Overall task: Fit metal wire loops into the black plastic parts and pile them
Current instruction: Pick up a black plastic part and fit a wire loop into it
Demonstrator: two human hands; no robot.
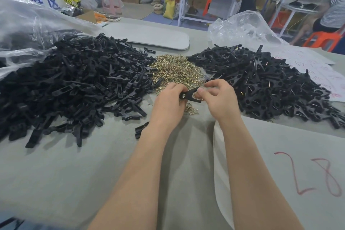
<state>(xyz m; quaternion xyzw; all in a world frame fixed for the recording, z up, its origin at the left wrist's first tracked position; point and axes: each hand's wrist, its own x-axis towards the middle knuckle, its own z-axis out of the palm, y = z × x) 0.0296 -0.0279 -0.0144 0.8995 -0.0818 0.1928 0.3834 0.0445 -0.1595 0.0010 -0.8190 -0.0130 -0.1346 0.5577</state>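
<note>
left hand [168, 99] and right hand [218, 97] gripping black plastic part [190, 93], wire loop [197, 96] at its end, piles beside

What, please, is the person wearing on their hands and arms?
Nothing that shows. The left hand and right hand are bare: no gloves, and no ring, watch or bracelet is visible. The left forearm and right forearm are bare too, with no sleeve in view.

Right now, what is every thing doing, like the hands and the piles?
left hand, grips the black part.
right hand, pinches a wire loop at the part.
black part, held up between both hands.
left pile, loose, no wires showing.
right pile, heaped, wires showing.
wire loops heap, loose between the piles.
</note>
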